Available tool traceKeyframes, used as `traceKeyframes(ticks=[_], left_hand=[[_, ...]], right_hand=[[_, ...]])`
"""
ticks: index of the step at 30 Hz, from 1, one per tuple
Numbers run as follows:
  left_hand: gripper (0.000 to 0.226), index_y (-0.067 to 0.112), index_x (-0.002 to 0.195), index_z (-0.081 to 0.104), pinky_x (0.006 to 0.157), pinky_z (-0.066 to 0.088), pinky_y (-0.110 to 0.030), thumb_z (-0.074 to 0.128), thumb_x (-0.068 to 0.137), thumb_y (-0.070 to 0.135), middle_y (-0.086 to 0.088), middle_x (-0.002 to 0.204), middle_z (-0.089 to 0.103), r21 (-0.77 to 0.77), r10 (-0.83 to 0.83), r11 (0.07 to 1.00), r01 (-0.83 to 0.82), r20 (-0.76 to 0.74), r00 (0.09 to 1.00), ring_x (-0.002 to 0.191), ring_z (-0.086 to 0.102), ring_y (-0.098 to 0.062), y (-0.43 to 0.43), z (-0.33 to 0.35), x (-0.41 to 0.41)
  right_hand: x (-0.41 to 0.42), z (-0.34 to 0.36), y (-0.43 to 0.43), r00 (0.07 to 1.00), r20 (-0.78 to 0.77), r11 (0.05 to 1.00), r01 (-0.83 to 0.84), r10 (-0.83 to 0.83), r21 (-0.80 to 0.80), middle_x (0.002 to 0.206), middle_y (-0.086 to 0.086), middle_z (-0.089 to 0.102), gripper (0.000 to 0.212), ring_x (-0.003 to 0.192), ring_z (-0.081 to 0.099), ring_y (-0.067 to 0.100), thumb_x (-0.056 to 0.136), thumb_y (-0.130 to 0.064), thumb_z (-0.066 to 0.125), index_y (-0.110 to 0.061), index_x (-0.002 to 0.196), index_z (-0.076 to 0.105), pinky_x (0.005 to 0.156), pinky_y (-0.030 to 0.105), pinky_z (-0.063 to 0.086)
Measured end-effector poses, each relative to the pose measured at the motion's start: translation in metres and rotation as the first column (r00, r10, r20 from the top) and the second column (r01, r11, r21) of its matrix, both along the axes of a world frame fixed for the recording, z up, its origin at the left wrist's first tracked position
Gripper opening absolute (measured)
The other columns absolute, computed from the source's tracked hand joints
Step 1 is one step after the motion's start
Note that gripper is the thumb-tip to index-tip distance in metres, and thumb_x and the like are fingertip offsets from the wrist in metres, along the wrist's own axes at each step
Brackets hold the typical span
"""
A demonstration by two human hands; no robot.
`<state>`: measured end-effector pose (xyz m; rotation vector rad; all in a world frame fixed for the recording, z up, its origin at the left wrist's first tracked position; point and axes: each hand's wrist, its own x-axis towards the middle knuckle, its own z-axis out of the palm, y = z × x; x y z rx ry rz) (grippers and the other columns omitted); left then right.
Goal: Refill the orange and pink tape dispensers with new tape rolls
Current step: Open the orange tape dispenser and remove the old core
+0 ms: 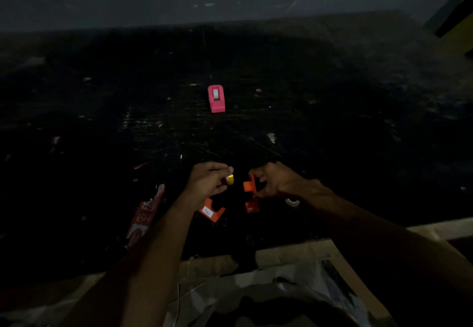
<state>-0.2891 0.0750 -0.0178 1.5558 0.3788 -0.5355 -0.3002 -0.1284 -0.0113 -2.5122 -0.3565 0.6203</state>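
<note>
The scene is dim. My left hand (208, 182) pinches a small yellow tape roll (230, 179) above the dark table. Just to its right, my right hand (277, 182) grips an orange dispenser half (249, 185), held upright. A second orange dispenser half (212, 211) with a white label lies on the table below my left hand. More orange plastic (252, 206) shows under my right hand; whether it joins the held half I cannot tell. The pink dispenser (216, 98) stands farther back in the middle, a white roll in its slot.
A white tape roll (292, 202) lies beside my right wrist. A red and white printed wrapper (146, 214) lies to the left. The black table (358, 121) is scratched and littered with small scraps. Cardboard (281, 252) and a plastic bag (268, 285) lie at the near edge.
</note>
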Motion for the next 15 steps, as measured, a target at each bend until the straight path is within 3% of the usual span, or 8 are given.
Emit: traceKeyframes(ticks=[3,8,15], left_hand=[[0.023,0.012,0.103,0.07,0.077,0.055,-0.03,0.073,0.082,0.021,-0.008,0.109,0.069,0.002,0.019,1.0,-0.019,0.026,0.999,0.104,0.062,-0.022,0.005,-0.001,-0.003],[0.025,0.014,0.105,0.069,0.083,0.056,-0.034,0.074,0.081,0.023,-0.009,0.112,0.069,-0.009,0.045,0.999,-0.045,0.019,0.999,0.108,0.063,-0.023,0.009,-0.006,-0.007],[0.021,0.018,0.099,0.072,0.073,0.058,-0.031,0.076,0.079,0.024,-0.005,0.11,0.067,-0.038,0.064,0.997,-0.063,0.022,0.998,0.103,0.061,-0.016,0.001,-0.006,-0.006]], right_hand=[[0.002,-0.011,0.009,1.0,-0.02,1.0,-0.014,0.014,-0.001,0.097,0.001,0.073,0.035,0.091,0.067,0.018,0.071,-0.034,0.073,-0.022,0.103,0.065,0.084,0.036,0.054],[0.009,-0.018,0.013,1.0,0.01,0.998,-0.026,0.027,-0.065,0.108,0.002,0.07,0.054,0.093,0.066,0.019,0.069,-0.043,0.073,-0.024,0.117,0.059,0.083,0.034,0.055],[0.014,-0.024,0.009,1.0,-0.013,0.991,0.002,-0.004,-0.131,0.126,0.01,0.062,0.088,0.107,0.062,0.024,0.069,-0.044,0.075,-0.015,0.142,0.035,0.092,0.036,0.052]])
